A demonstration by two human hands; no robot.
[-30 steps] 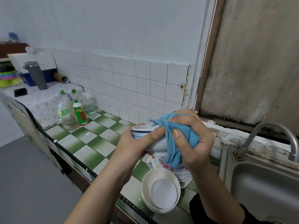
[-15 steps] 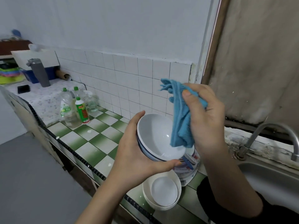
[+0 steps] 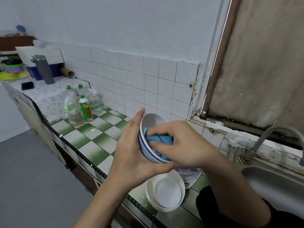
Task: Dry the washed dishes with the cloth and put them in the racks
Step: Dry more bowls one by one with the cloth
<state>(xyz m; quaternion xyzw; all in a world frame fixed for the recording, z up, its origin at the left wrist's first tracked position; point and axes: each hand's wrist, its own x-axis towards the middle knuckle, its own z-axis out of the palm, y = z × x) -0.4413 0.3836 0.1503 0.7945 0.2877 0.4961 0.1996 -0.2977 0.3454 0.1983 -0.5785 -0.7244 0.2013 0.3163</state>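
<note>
Two hands work one blue-rimmed bowl (image 3: 150, 122) and one blue cloth (image 3: 158, 139). The left hand (image 3: 131, 155) cups the tilted bowl from outside, fingers curled over its far rim. The right hand (image 3: 185, 145) bunches the cloth under curled fingers and presses it into the bowl's hollow. Below the hands, on the desk (image 3: 92, 140), sit one nest of white bowls (image 3: 166, 193) and one stack of plates (image 3: 189, 176); neither can be counted. Four bottles (image 3: 85, 109) stand far left of the left hand. Half a second ago the cloth hung above the bowl; now it is inside.
</note>
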